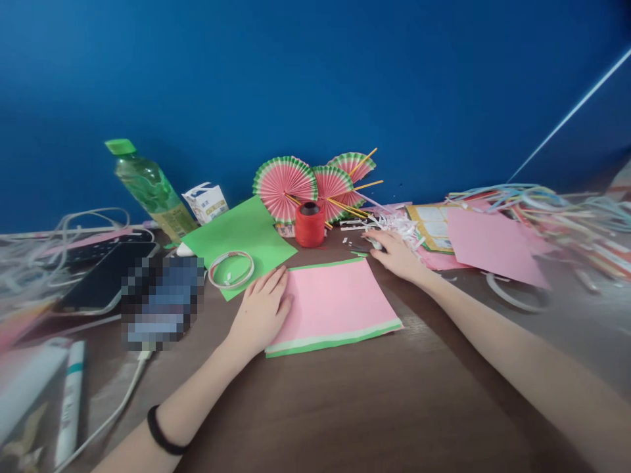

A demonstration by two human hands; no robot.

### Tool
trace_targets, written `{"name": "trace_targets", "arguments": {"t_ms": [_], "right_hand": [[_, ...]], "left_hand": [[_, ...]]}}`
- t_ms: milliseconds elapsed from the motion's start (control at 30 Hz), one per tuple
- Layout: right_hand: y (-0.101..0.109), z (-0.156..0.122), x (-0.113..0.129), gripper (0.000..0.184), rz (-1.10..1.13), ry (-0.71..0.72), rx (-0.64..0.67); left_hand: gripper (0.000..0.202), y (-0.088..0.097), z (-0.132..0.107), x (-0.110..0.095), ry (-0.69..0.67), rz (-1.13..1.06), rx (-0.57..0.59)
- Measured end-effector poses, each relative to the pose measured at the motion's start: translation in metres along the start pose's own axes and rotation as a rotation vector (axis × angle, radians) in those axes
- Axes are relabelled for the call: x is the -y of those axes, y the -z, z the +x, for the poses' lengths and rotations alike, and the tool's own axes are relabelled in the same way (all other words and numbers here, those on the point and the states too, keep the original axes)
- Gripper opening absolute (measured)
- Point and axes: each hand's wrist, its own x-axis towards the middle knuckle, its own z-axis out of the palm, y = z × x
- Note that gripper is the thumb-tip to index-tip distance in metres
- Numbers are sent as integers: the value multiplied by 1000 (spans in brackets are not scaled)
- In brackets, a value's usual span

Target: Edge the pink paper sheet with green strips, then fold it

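A pink sheet of paper [335,299] with green and white strips along its near and far edges lies on the brown table. My left hand [261,309] rests flat on its left edge, fingers stretched out. Just past the sheet's far right corner, my right hand [397,256] reaches toward white paper shreds [399,226], fingers extended and thumb apart. Small dark and green bits lie by its fingertips; what is under the palm is hidden. A red thread spool [309,226] stands behind the sheet. Left of my left hand, a tape roll [231,270] lies on a green sheet [246,236].
Watermelon-patterned folded paper fans [286,184] with yellow sticks lean against the blue wall. At left are a green bottle [152,190], a small white box [206,202], phones, a cable and a marker [71,401]. Pink paper [493,243] and coloured strips [552,203] lie at right.
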Motion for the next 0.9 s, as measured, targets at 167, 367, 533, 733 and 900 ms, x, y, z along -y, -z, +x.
{"name": "trace_targets", "arguments": {"t_ms": [167,367,533,733,900], "right_hand": [[7,5,-4,40,135,48,-62],[25,9,3,45,362,43,-197],[34,6,11,47,315,42,-414],[49,-7,50,27,210,188,-600],[47,-20,83,13,501,272,-195]], "left_hand": [[46,1,0,0,-10,7,-19],[46,0,0,1,-10,-11,-13],[46,-1,-1,2,-11,-29,-27],[47,0,-2,2,-12,-31,-22],[48,-1,-3,2,-14,-56,-19]]}}
